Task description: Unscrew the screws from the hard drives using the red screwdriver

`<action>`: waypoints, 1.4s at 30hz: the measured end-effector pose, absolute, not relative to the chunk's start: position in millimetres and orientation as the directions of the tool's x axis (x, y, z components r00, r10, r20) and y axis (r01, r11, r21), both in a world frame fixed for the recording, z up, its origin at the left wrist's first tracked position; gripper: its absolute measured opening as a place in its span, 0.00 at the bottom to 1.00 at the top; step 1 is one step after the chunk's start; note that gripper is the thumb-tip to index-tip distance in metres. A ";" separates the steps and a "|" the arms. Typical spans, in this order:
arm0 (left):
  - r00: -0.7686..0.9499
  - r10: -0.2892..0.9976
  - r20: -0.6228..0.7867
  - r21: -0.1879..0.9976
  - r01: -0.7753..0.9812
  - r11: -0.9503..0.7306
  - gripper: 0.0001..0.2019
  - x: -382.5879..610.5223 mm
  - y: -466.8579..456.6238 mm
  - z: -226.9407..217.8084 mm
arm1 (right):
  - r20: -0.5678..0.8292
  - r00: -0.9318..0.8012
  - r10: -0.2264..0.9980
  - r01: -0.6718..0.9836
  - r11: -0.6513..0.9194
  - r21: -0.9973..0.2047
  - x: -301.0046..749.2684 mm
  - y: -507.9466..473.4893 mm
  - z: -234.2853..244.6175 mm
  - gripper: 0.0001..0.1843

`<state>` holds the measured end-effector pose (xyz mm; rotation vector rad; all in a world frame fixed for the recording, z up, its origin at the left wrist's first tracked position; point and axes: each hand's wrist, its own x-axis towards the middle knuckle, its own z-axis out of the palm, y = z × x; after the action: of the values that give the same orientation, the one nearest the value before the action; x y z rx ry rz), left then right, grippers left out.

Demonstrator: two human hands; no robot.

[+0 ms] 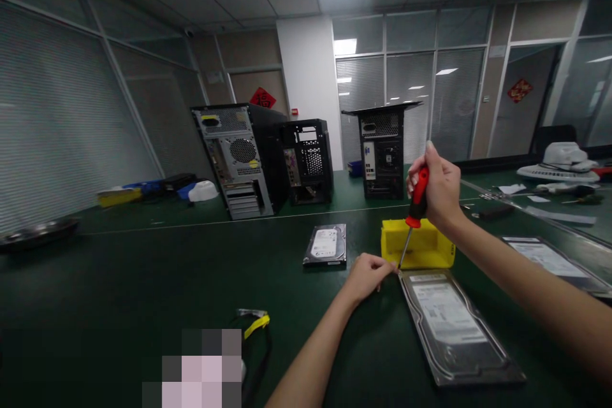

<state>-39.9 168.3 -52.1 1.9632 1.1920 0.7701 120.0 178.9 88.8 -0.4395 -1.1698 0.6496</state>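
My right hand [438,188] is closed round the red and black handle of a screwdriver [415,207], held upright with its tip down at the far left corner of a hard drive [454,325] lying on the green table. My left hand [368,274] is pinched at that same corner, fingertips beside the screwdriver tip; whatever it pinches is too small to make out. A yellow plastic bin [421,245] stands just behind the drive. A second hard drive [326,245] lies to the left of the bin.
Three computer cases [239,159] [308,159] [382,150] stand at the back of the table. Another drive [549,261] lies to the right. A black strap with a yellow tag [255,325] lies near the front edge. White headgear [564,162] rests far right.
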 end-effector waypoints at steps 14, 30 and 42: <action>0.436 0.897 0.073 0.874 0.406 -0.269 0.21 -40.3 169.5 -48.0 | 0.711 0.189 0.678 -0.267 0.732 -0.627 115.1 190.3 84.0 0.24; 0.450 0.890 0.070 0.887 0.381 -0.262 0.19 -41.5 172.7 -50.6 | 0.700 0.195 0.687 -0.351 0.716 -0.604 119.1 193.4 82.2 0.23; 0.453 0.888 0.082 0.875 0.394 -0.281 0.20 -42.2 172.8 -49.7 | 0.733 0.159 0.661 -0.317 0.738 -0.596 113.7 192.1 84.8 0.22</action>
<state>-42.2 172.8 -49.7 1.8669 1.0825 0.7439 113.7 192.1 84.8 -0.3368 -1.2246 0.7179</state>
